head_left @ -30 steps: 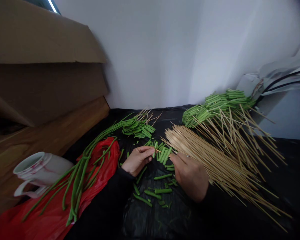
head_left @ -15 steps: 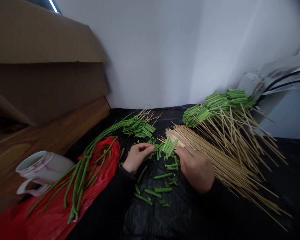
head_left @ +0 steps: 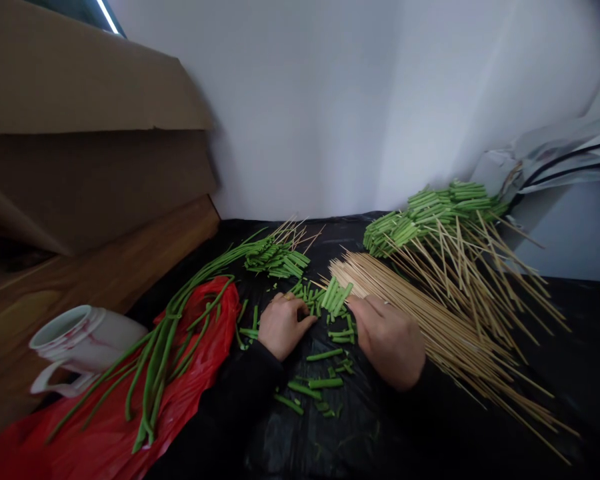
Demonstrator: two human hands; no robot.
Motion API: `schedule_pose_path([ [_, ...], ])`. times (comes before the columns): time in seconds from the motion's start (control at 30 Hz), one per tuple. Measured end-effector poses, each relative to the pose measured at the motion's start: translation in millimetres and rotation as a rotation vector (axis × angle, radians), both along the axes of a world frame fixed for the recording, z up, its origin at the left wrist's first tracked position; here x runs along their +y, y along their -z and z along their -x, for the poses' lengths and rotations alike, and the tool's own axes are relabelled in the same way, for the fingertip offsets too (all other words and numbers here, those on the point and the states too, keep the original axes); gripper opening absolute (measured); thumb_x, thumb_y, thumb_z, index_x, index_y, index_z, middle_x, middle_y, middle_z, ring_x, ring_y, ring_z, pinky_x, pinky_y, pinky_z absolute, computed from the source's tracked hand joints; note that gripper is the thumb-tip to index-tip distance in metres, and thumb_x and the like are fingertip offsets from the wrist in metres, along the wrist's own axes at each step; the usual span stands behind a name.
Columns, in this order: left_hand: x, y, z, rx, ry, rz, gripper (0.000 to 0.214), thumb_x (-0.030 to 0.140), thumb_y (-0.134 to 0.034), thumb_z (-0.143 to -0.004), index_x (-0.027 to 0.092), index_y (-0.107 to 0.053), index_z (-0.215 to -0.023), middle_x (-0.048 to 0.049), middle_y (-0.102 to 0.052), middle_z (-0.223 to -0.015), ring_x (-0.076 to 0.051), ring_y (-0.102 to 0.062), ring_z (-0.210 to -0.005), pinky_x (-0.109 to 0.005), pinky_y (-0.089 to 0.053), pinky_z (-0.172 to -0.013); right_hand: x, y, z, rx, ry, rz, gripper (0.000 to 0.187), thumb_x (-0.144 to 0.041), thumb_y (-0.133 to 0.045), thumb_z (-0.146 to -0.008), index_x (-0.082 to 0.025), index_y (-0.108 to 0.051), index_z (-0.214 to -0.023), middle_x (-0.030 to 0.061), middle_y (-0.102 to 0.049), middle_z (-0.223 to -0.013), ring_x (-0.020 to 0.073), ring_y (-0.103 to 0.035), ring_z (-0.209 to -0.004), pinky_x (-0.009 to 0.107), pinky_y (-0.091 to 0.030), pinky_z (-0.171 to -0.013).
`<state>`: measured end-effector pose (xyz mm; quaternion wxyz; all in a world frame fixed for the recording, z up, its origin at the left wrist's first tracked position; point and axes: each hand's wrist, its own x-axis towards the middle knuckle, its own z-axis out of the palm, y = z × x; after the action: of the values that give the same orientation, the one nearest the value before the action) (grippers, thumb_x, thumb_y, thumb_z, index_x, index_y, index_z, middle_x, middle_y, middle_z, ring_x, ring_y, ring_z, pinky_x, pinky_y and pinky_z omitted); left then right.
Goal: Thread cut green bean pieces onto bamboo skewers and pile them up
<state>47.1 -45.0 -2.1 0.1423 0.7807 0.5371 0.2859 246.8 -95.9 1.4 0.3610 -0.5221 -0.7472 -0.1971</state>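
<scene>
My right hand [head_left: 390, 340] is closed on a thin bamboo skewer that carries a row of cut green bean pieces [head_left: 337, 295] at its far end. My left hand [head_left: 281, 325] lies knuckles up beside it. Its fingers curl down onto loose cut bean pieces [head_left: 305, 293] on the black plastic sheet [head_left: 330, 440]; what they pinch is hidden. More short bean pieces [head_left: 316, 384] lie scattered between my wrists. A thick pile of bare skewers [head_left: 430, 320] runs under and past my right hand.
Long uncut beans [head_left: 165, 347] lie across a red plastic bag [head_left: 190, 393] at the left, beside a white jug [head_left: 75, 340]. Finished bean skewers are stacked at the back middle [head_left: 277, 257] and back right [head_left: 430, 210]. Cardboard [head_left: 80, 80] and a wooden board [head_left: 105, 267] stand on the left.
My left hand has dropped from the skewer tip, turned knuckles up and moved down onto the loose pieces. The right hand and its loaded skewer have barely moved in the last half second.
</scene>
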Motion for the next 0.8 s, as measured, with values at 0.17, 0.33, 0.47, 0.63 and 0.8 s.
schedule_pose_path([
  [0.17,4,-6.2,9,-0.014,-0.079,0.024,0.007,0.023,-0.066,-0.073,0.022,-0.068,-0.067,-0.0035,-0.062,-0.073,-0.018,-0.054,-0.071,-0.028,-0.035,-0.068,0,0.0,-1,0.014,-0.010,0.013,0.024,-0.014,-0.044,-0.090,-0.018,-0.067,-0.097,0.0015,-0.061,-0.073,0.0122,-0.050,-0.061,0.028,-0.028,-0.056],
  [0.33,10,-12.2,20,-0.284,-0.173,0.050,0.008,0.027,-0.068,-0.070,0.019,-0.069,-0.069,-0.0021,-0.066,-0.068,-0.016,-0.056,-0.065,-0.026,-0.038,-0.065,2,1.5,-2,0.029,-0.018,-0.009,0.026,-0.013,-0.044,-0.089,-0.018,-0.067,-0.101,0.0022,-0.063,-0.074,0.0116,-0.051,-0.063,0.026,-0.029,-0.058],
  [0.47,10,-17.1,16,-0.649,-0.172,0.238,0.018,0.030,-0.074,-0.065,0.015,-0.066,-0.068,-0.0060,-0.070,-0.080,-0.016,-0.059,-0.069,-0.026,-0.043,-0.066,2,1.5,-1,0.015,-0.016,0.010,0.025,-0.014,-0.043,-0.089,-0.018,-0.067,-0.098,0.0017,-0.062,-0.072,0.0118,-0.050,-0.061,0.027,-0.029,-0.057],
  [0.63,4,-24.5,9,-1.110,-0.056,0.593,0.022,0.024,-0.080,-0.061,0.013,-0.061,-0.065,-0.0045,-0.069,-0.073,-0.011,-0.061,-0.068,-0.021,-0.046,-0.066,0,1.2,0,-0.004,-0.013,0.022,0.025,-0.015,-0.044,-0.089,-0.019,-0.067,-0.098,0.0010,-0.061,-0.071,0.0120,-0.049,-0.059,0.029,-0.027,-0.055],
  [0.8,1,-24.1,8,-1.239,0.032,0.698,0.022,0.015,-0.080,-0.060,0.014,-0.058,-0.064,-0.0008,-0.067,-0.069,-0.007,-0.059,-0.063,-0.017,-0.045,-0.061,0,1.8,2,-0.014,-0.037,0.027,0.026,-0.014,-0.042,-0.089,-0.017,-0.067,-0.098,0.0013,-0.060,-0.071,0.0115,-0.048,-0.057,0.029,-0.027,-0.055],
])
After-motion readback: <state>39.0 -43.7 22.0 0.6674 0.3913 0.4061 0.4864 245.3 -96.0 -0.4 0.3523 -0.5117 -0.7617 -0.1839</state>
